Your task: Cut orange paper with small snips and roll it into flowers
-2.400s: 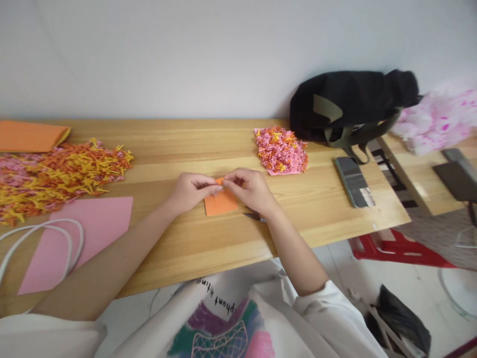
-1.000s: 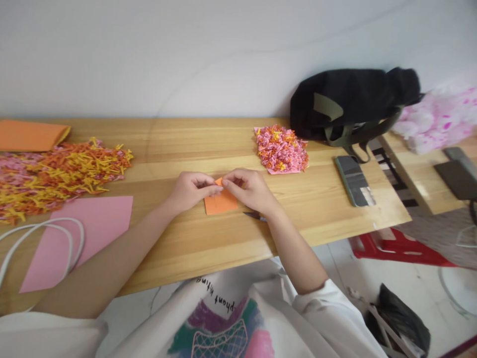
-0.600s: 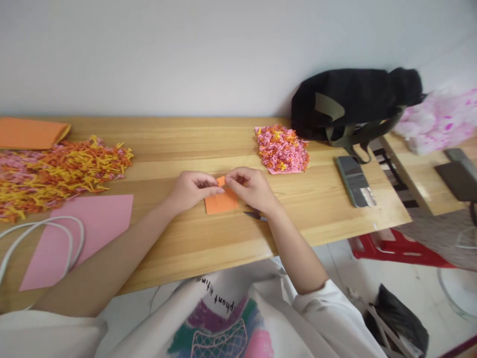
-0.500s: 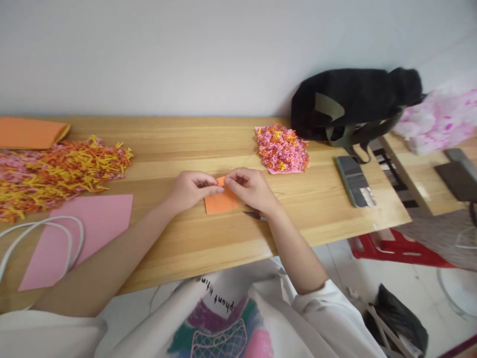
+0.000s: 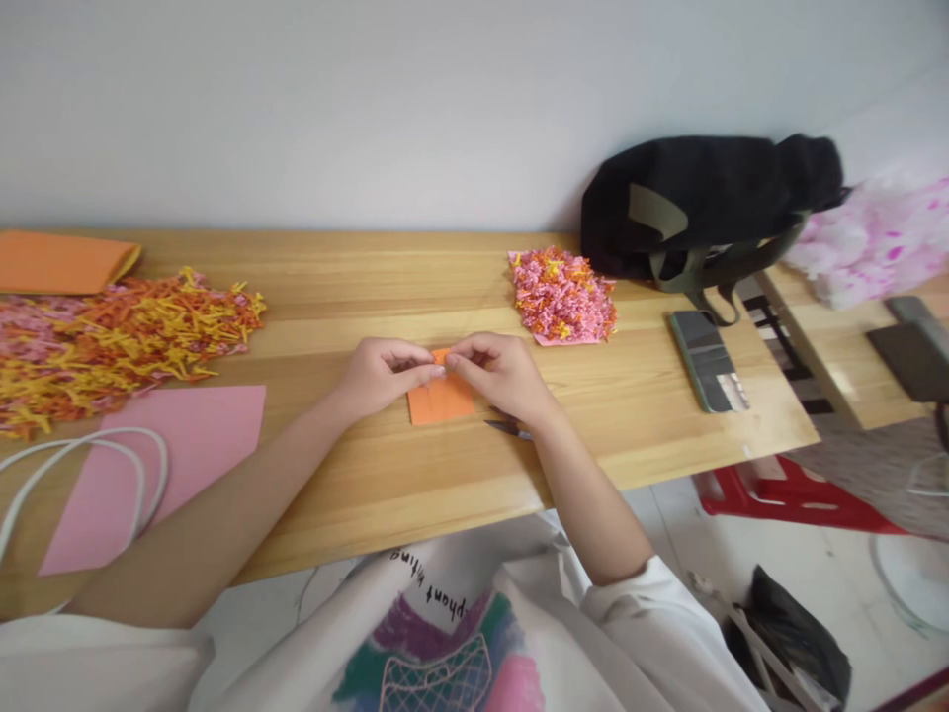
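Note:
An orange piece of paper lies on the wooden table in front of me. My left hand and my right hand meet just above it, thumbs and index fingertips pinched close together. What they pinch is too small and covered to name; a bit of orange shows between the fingertips. Under my right wrist lies a dark pointed tool, perhaps scissors, mostly hidden by the wrist. Behind my right hand, a heap of tiny pink, orange and yellow twisted pieces rests on a pink sheet.
More twisted pieces are piled at the left by folded orange paper. A pink sheet and white cable lie near my left arm. A black bag and phone are at the right; a red stool stands below.
Almost nothing differs. Both hands stay pinched over the orange paper, and the view has shifted very slightly.

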Action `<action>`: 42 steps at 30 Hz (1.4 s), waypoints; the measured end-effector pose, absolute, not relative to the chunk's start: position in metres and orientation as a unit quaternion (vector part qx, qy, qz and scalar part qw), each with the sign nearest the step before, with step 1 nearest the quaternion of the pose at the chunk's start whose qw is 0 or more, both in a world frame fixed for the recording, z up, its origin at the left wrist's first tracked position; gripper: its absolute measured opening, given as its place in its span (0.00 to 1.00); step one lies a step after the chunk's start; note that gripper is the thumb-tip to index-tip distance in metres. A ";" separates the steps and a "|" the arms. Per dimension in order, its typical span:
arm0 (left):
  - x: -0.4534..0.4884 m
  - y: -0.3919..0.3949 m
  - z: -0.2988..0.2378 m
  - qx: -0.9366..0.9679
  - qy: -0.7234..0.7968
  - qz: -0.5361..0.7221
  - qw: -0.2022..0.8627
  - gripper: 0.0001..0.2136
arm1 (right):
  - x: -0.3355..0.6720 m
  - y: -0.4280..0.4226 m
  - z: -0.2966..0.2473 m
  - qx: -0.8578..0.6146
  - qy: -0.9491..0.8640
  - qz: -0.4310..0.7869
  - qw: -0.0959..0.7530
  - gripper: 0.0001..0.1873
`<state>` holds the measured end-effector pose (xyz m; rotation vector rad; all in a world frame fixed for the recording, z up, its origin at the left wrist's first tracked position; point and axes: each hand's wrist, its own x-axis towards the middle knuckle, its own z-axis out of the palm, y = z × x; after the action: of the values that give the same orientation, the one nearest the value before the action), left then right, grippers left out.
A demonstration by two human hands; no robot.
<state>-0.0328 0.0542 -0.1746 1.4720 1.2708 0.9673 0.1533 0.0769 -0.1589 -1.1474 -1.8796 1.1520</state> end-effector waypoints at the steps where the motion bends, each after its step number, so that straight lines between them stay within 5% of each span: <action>1: -0.033 0.054 -0.174 0.602 0.517 0.394 0.464 0.11 | 0.153 0.077 -0.159 -0.438 -0.716 0.439 0.322 0.07; 28: -0.033 0.055 -0.176 0.576 0.500 0.420 0.491 0.07 | 0.150 0.078 -0.162 -0.427 -0.679 0.507 0.316 0.06; 42: -0.029 0.055 -0.180 0.537 0.491 0.475 0.495 0.12 | 0.147 0.078 -0.168 -0.426 -0.656 0.525 0.336 0.05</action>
<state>-0.0286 0.0555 -0.1795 1.3021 1.1889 1.1514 0.1473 0.0778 -0.1678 -1.1096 -1.7111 1.3685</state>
